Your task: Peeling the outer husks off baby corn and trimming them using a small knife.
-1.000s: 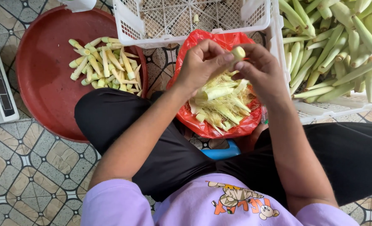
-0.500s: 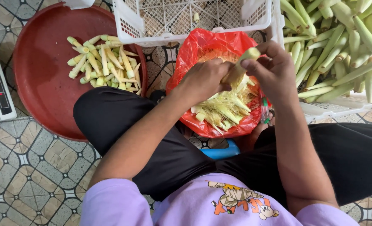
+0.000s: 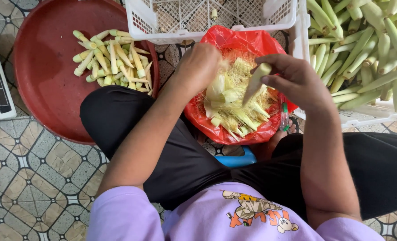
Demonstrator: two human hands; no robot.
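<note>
Cob: peeled baby corn pinched in right hand fingers, above red bag's right edge.
Left hand: curled into husks; grip unclear.
Risk: a loosened pinch could drop the cob into the scraps.

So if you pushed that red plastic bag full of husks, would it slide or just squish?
Probably squish: the thin red plastic bag looks crinkled and soft, so it should buckle rather than slide whole. It likely feels light, since it holds loose pale husks and silk threads. The small pale peeled corn cob in the right hand looks stiffer and might roll.
</note>
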